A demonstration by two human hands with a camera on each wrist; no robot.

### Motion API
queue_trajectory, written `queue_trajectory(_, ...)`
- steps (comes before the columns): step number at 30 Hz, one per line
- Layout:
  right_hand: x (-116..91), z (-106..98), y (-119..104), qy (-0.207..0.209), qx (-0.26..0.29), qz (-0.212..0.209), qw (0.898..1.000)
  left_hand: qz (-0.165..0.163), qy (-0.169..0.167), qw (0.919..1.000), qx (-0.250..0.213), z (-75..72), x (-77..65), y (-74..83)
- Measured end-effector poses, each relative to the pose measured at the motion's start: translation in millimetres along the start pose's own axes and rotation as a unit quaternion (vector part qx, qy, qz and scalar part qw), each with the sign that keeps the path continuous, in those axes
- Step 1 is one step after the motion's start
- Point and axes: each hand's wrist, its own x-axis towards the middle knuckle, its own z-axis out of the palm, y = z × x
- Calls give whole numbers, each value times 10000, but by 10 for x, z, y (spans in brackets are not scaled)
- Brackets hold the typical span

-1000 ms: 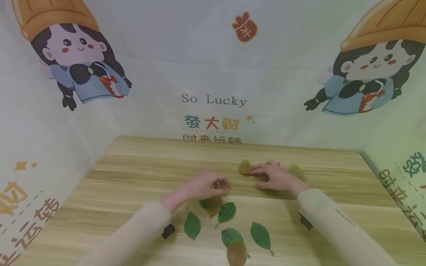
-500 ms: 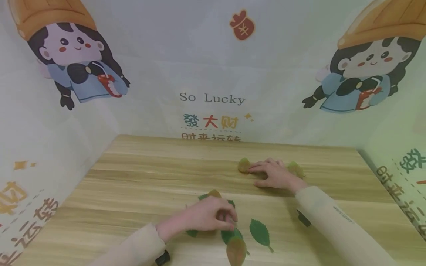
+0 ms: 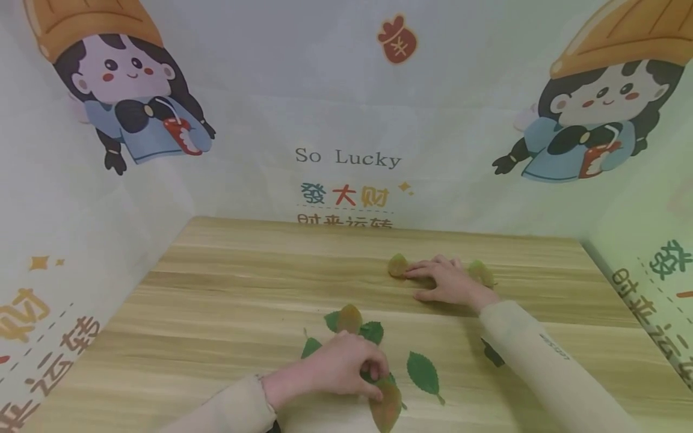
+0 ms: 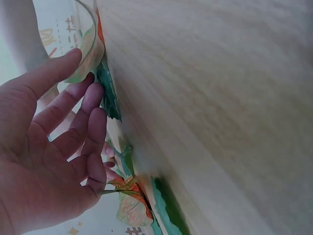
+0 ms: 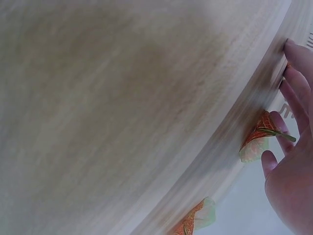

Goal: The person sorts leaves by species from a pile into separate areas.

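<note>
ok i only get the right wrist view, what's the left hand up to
Observer: The left hand pinches an orange-tinted leaf between thumb and finger, near the bottom of the head view.
Operator: any green leaves lying on their own
Observer: Yes, a lone green leaf lies to the right of that hand.
Operator: and just past the hand
Observer: Another orange leaf, partly covering a green one.

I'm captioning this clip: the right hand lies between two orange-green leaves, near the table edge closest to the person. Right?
The edge is wrong: the head view shows the right hand, between one orange-green leaf and another, near the table's far edge, away from the person.
</note>
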Motion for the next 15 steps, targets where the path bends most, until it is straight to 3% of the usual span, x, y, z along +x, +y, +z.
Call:
queue_trajectory(10, 3, 7, 2, 42, -33, -40, 10000, 142, -60, 9999, 33, -8, 20, 6)
queue_trajectory(15, 4, 14, 6, 12, -25, -35, 10000, 161, -32, 9979, -620, -93, 49, -27)
